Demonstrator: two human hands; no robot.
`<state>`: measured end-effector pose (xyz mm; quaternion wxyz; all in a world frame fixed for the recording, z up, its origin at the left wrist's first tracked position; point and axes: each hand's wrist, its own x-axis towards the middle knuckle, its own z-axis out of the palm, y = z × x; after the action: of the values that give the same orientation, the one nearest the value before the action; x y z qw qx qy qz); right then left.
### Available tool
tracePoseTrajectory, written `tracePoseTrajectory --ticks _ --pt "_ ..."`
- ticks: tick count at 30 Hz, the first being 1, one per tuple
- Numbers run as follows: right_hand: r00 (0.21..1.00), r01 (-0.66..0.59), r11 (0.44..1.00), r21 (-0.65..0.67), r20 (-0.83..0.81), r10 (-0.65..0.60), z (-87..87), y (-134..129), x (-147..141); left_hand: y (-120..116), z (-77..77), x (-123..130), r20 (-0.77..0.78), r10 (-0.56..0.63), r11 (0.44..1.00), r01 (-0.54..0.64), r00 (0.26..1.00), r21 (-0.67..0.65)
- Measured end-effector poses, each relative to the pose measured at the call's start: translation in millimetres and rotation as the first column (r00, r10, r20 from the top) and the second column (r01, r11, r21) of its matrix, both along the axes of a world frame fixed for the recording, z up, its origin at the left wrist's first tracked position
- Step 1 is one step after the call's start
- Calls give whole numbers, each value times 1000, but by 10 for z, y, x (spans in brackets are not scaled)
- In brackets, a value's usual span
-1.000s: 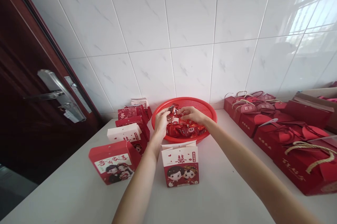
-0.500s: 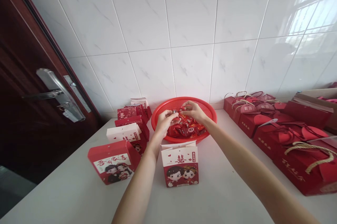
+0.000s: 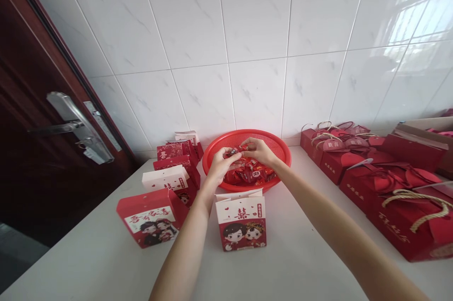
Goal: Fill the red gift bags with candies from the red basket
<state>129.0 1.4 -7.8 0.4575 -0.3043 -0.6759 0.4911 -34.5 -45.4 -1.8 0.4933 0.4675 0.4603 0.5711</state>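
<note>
- In the head view, find the left hand (image 3: 221,163) near the middle of the frame, over the round red basket (image 3: 288,155), with thumb and fingers drawn together, seemingly pinching a small dark-wrapped packet (image 3: 232,152).
- Just to the right, note the right hand (image 3: 261,151), also over the basket, with fingers curled and tips close to the left thumb. Cannot tell about its grip: pinching a packet or only brushing against one.
- Below both hands, inside the basket, see a loose heap of glossy red packets (image 3: 255,176).
- At lower centre, in front of the basket, see an upright box (image 3: 244,232) with printed cartoon figures and top flaps apparently parted. Cannot see inside, hence no telling how full.
- At lower left, see a row of similar small boxes (image 3: 146,216) running back toward the tiled wall (image 3: 198,22), with the nearest apparently closed.
- At right, on the same white table (image 3: 290,254), see larger red cartons (image 3: 392,225), some with rope handles (image 3: 399,193).
- Judge the handling of packets as under way, with plenty left in the basket and the centre box seemingly not yet closed. Perhaps count the left row as done, with contents hidden.
</note>
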Motion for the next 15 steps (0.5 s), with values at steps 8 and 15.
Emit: tracePoseTrajectory --ticks 8,15 --pt "997 -5 997 -80 -71 -1 79 -77 -18 9 -23 16 63 69 997 -72 996 40" --pt "946 187 951 -247 -215 -241 124 -59 10 38 -22 6 110 141 988 -147 984 48"
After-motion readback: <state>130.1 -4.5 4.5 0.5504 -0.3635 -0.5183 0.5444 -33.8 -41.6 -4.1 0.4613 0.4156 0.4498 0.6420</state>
